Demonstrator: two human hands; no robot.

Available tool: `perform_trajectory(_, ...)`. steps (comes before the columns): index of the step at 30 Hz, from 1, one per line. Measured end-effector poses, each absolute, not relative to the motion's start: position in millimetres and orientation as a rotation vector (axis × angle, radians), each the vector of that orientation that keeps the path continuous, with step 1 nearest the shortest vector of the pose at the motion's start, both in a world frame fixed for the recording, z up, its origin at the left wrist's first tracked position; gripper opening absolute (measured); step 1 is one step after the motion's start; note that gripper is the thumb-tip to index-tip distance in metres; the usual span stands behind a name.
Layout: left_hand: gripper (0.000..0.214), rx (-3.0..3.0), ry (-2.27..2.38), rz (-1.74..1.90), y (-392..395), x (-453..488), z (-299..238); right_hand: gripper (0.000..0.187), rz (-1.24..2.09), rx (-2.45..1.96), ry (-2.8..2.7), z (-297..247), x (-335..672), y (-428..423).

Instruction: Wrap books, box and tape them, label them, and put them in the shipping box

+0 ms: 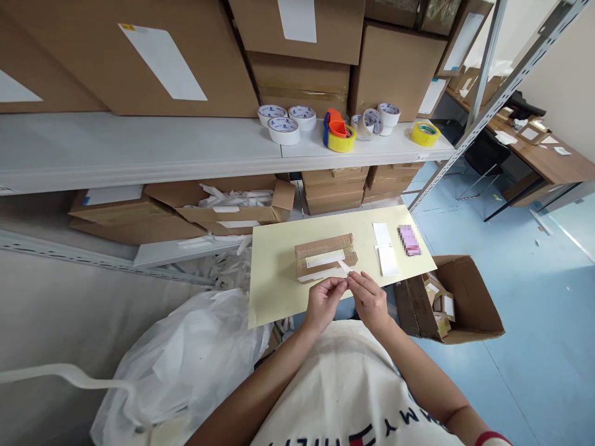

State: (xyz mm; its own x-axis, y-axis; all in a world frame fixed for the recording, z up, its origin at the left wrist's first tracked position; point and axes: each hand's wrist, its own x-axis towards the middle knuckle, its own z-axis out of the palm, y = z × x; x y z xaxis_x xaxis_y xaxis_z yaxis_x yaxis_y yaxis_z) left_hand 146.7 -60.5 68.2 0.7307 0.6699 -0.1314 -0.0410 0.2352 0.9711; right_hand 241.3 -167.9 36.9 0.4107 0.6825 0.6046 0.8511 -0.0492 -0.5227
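I see my left hand (324, 301) and right hand (369, 298) both pinched closed on one white strip (344, 267) just in front of the taped box (326, 248) on the table (274, 272); I judge the box sealed and labelled, the strip barely begun.

One camera, worn on the head, looks forward and steeply down over the person's own chest. It sits close above the left hand (323, 303) and right hand (372, 301) at centre, the surface (274, 272) just beyond; the shelf (139, 148) lies farther off toward 11 o'clock, the floor (534, 297) at 3 o'clock.
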Motion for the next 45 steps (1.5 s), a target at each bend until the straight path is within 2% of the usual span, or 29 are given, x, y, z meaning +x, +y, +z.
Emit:
perform_trajectory(9, 0.037, 1.242, 0.573, 0.501, -60, 148, 65, 0.032, -0.343, -1.798, -1.348, 42, 239, -165)
perform_trajectory(19, 0.042, 1.256, 0.544, 0.505, -58, 148, 59, 0.033, -0.262, -1.734, -1.317, 46, 238, -163)
perform_trajectory(33, 0.041, 1.472, 0.441, 0.545, -53, 147, 60, 0.01, 0.304, -1.588, -0.895, 71, 237, -158)
perform_trajectory(40, 0.033, 1.656, 0.351, 0.525, -50, 146, 64, 0.022, 0.62, -1.438, -0.578, 66, 239, -156)
perform_trajectory(45, 0.032, 1.613, 0.387, 0.478, -46, 147, 70, 0.03, 0.698, -1.402, -0.425, 70, 242, -149)
